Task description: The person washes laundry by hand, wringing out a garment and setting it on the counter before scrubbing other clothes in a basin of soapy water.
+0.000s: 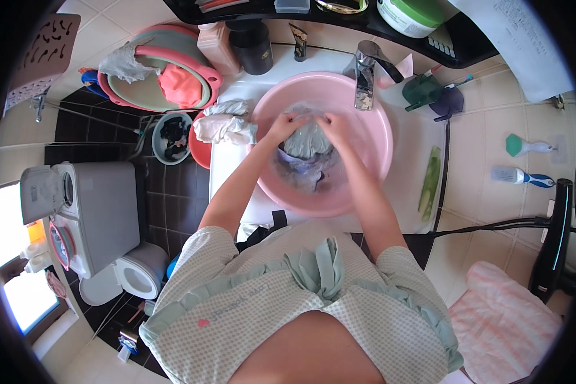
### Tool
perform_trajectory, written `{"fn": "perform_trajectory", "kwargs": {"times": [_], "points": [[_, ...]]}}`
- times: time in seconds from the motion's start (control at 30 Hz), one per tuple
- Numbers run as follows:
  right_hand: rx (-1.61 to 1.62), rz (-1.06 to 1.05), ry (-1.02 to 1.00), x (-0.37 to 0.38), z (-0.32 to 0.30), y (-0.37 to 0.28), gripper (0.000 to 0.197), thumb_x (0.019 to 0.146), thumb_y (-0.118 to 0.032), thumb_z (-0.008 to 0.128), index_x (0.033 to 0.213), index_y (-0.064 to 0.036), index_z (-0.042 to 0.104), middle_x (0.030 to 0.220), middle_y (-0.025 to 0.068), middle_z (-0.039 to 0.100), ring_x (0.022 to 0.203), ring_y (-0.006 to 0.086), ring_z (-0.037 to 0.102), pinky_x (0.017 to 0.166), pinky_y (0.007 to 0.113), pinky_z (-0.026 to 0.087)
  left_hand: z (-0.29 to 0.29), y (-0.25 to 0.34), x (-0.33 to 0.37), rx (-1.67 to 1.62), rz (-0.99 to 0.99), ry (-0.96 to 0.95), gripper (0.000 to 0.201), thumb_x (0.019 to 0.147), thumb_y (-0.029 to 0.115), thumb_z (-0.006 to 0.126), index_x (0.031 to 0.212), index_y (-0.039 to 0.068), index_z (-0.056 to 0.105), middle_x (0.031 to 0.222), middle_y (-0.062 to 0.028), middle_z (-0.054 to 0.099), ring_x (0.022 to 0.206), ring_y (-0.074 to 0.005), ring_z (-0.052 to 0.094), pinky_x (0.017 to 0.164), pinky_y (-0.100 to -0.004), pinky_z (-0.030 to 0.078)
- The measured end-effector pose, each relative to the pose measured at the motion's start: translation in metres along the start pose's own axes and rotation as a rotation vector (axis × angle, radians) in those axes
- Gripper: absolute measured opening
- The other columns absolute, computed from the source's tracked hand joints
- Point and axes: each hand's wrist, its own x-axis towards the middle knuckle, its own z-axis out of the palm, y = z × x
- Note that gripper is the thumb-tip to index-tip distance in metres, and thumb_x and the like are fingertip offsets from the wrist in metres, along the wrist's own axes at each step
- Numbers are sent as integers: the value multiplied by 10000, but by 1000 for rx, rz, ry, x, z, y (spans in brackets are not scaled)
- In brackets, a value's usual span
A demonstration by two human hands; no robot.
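A large pink basin [372, 166] sits on the white washstand, with sudsy water in it. Wet grey-green cloth [307, 142] bunches up in its middle, next to a darker bluish piece of laundry [304, 168] partly under the water. My left hand [286, 125] pinches the grey-green cloth at its upper left edge. At the upper right edge of the same cloth, my right hand [333, 128] grips it with bent fingers. The fingertips of both hands are partly hidden. Over the basin's far right rim hangs the metal faucet [365, 77].
White wet laundry [225, 125] lies on the counter left of the basin. Beyond it stand a red bucket [200, 147], a bucket of dark clothes [173, 137] and a pink-rimmed tub [212, 83]. A green bar-like object [430, 184] rests on the right. A black shelf [339, 19] overhangs the back.
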Motion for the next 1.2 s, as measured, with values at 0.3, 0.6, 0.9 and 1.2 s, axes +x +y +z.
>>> {"fn": "perform_trajectory", "kwargs": {"times": [0.3,0.6,0.9,1.2], "points": [[324,-152,313,-58,-14,-96,327,806,-279,545,635,-7,487,521,153,479,480,348,453,460,389,344,16,70,-26,-366,-183,211,335,843,275,515,832,-41,628,710,-66,608,655,-109,534,611,-263,427],[65,-158,295,-66,-13,-109,342,847,-314,445,692,-49,595,606,190,551,584,366,549,528,438,424,8,92,-27,-438,-206,278,355,859,230,422,852,-83,587,763,-128,603,699,-152,530,636,-309,427],[54,-185,315,-56,-8,-108,356,848,-318,429,702,-41,600,655,187,570,615,359,557,551,426,426,12,73,-25,-597,-275,364,343,852,230,439,849,-74,598,774,-120,603,714,-161,532,668,-316,420],[8,-158,312,-52,-15,-108,334,837,-314,451,691,-54,601,617,167,565,585,361,550,535,443,420,16,63,-20,-750,-279,351,351,849,241,455,848,-82,594,782,-120,598,687,-157,513,637,-320,421]]}}
